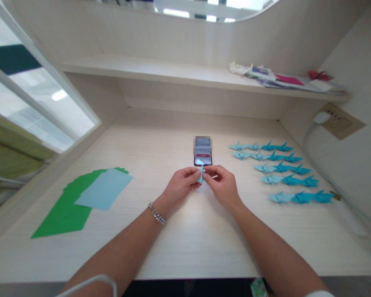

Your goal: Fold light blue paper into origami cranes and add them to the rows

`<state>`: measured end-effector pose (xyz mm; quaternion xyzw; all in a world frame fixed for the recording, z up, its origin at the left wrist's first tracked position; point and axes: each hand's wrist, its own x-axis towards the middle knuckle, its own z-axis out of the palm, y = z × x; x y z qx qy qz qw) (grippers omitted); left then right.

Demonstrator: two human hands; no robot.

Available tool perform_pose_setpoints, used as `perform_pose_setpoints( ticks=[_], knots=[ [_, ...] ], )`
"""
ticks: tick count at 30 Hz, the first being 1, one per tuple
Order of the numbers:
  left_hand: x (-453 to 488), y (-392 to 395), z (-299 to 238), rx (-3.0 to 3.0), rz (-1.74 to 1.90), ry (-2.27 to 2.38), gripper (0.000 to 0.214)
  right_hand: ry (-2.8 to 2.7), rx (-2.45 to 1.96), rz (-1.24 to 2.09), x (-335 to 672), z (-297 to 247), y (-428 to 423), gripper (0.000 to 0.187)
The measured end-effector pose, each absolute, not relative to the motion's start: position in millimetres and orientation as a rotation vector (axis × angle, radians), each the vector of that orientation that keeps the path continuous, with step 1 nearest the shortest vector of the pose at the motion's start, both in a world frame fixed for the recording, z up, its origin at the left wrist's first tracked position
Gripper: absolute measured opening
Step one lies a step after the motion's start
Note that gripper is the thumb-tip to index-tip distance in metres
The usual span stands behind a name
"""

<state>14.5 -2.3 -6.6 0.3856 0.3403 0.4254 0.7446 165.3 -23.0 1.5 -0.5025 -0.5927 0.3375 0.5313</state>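
Observation:
Between my two hands is a small piece of folded light blue paper (201,175), held upright over the middle of the desk. My left hand (185,181) pinches it from the left, thumb on top. From the other side, the thumb and forefinger of my right hand (223,185) grip it too. Just beyond my fingers lies a phone (203,158) with its screen lit. Rows of folded paper cranes (284,168), pale to deeper blue, stand to the right. On the left, a light blue sheet (106,189) rests on a fanned stack of green paper (61,210).
A shelf (173,73) crosses the back, with papers (284,80) piled at its right end. A plug (322,117) sits in the wall socket (343,122), its cable (315,159) running down the right side. The desk's front edge is near my forearms.

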Motion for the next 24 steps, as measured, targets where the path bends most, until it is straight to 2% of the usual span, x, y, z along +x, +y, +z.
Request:
perform_pose_setpoints(
  ticks=[14,24],
  knots=[
    [9.2,-0.5,-5.9,0.876,0.835,0.738,0.025,-1.543,-1.162,0.768,169.6,6.5,-22.9,0.018],
    [8.5,0.3,-8.6,0.884,0.829,0.747,0.024,-1.534,-1.188,0.694,170.6,2.7,-22.5,0.011]
  ],
)
